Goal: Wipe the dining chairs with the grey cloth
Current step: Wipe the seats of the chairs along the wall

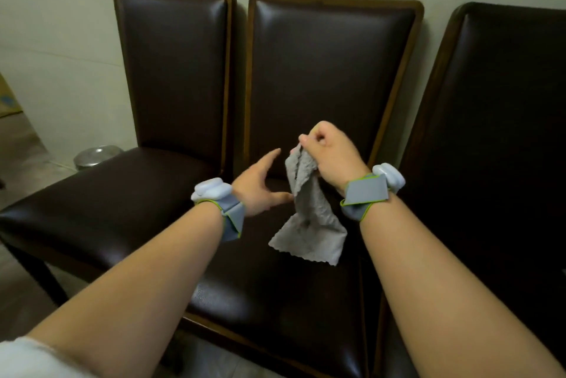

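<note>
right hand (329, 157) pinches cloth (309, 212) by its top corner; cloth hangs long axis vertical over middle chair (275, 285) seat. left hand (260, 186) open, fingers spread, just left of cloth, thumb touching or nearly; nearer to catch it.

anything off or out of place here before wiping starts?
Nothing stands out. Three chairs stand upright in a row against the wall, upholstery intact. The right hand pinches the grey cloth, which hangs bunched above the middle chair; the left hand is open beside it.
</note>
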### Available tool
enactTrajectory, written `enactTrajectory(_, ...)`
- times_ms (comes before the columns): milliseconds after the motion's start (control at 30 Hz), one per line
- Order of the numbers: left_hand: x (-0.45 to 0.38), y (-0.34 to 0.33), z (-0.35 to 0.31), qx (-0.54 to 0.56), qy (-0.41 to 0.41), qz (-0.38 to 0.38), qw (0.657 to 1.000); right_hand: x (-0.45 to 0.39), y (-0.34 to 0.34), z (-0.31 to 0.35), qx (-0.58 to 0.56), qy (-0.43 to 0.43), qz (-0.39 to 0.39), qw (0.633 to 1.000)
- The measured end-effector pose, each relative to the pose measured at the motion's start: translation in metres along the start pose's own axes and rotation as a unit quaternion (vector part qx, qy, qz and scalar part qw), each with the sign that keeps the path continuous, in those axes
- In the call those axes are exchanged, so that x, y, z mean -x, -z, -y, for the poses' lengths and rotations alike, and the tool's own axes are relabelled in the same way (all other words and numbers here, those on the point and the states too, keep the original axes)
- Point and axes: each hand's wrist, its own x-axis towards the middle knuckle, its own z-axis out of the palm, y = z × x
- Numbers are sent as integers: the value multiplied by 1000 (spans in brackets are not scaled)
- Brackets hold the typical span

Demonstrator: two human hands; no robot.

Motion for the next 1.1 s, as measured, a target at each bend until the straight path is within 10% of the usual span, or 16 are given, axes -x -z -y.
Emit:
enactTrajectory(367,-10,2,39,-125,57,-62,989,10,6,-36,100,6,-81,992)
enactTrajectory(567,-8,25,52,-51,82,-238,967,21,-29,-29,-100,-79,-54,990)
enactTrajectory(833,-16,99,19,29,16,-417,908,34,-37,18,-427,-127,83,891)
enactTrajectory(1000,-43,66,-12,-189,-57,-390,899,77,-46,3,-294,-17,68,953)
enactTrajectory(1100,-58,10,1,-238,-56,-191,951,118,-39,-31,-79,-34,106,991)
